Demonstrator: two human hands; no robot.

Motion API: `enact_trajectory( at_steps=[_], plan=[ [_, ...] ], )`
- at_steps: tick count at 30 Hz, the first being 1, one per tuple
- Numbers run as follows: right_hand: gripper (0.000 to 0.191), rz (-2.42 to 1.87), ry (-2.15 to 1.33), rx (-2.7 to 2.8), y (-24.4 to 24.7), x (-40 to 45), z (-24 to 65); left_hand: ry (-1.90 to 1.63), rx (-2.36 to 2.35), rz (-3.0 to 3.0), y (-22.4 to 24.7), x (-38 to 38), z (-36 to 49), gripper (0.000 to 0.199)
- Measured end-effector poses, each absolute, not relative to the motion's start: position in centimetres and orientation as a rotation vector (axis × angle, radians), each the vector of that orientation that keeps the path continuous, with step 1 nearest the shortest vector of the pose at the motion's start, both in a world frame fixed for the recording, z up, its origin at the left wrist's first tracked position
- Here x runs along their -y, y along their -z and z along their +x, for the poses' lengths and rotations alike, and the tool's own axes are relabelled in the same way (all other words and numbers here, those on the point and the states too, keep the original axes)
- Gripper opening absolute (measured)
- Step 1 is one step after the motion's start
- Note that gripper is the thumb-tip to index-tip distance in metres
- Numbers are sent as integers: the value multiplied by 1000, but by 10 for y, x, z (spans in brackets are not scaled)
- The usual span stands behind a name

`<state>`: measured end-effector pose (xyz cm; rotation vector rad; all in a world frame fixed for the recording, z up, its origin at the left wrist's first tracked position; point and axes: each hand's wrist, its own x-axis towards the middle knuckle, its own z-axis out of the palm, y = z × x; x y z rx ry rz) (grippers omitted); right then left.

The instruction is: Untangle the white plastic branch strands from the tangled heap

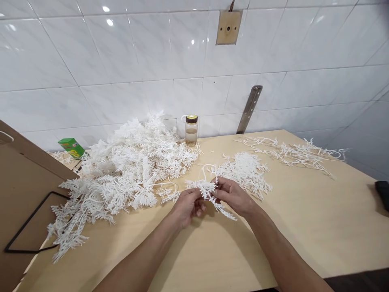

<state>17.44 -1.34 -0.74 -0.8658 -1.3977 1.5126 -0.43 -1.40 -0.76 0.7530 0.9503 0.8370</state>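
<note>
A white branching sprig [207, 189] is held between my two hands above the middle of the table. My left hand [187, 207] grips it from the left, fingers curled. From the right, my right hand [232, 195] pinches the sprig, whose feathery end hangs down between the hands. Behind my right hand lies a small heap of white pieces [244, 172]. To the left a large pile of white feathery branches [130, 162] spreads over the table.
Thin bare white stems [291, 153] lie at the back right. A lidded jar [191, 132] stands near the wall, a green box [71, 148] at the back left. A cardboard box [27, 194] borders the left side. A black object [383, 192] sits at the right edge.
</note>
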Motion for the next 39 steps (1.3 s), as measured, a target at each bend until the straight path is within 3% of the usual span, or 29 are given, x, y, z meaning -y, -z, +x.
enact_trajectory(
  at_steps=[10,19,28,39],
  plan=[
    [9,-1197,-1338,1201,19,4,174,-1209,-1063,716,11,-2,-18,32],
    [13,-1152,-1449,1245,21,8,170,-1348,-1019,606,16,-8,-20,34],
    [16,-1113,-1487,1303,25,9,167,-1236,-941,573,13,-2,-14,36],
    [36,-1093,-1515,1225,20,12,161,-1004,-890,741,7,11,-6,38]
  ],
)
